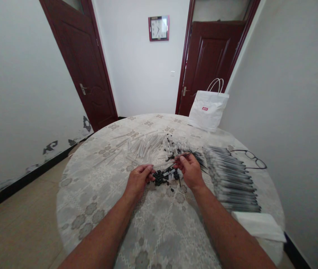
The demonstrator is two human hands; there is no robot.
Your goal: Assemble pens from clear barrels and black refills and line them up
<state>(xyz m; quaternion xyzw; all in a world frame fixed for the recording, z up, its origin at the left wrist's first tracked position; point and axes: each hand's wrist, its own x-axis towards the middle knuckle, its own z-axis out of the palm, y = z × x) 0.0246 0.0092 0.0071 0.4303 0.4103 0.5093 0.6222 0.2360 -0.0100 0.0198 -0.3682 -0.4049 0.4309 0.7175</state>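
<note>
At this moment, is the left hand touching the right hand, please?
Apart. The head view shows a gap between the left hand and the right hand, with small black pieces visible between them.

On the table (pixel 99 190), tubes (pixel 147 145) lie left of pens (pixel 233 183), the bag (pixel 209 109) behind both.

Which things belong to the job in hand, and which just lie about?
Apparently in the job:
- whitish slender tubes
- small black pieces
- thin dark rods
- grey pen-like sticks

Seemingly lying about:
- white loop-handled bag
- dark-framed eyeglasses
- flat white rectangular item
</note>
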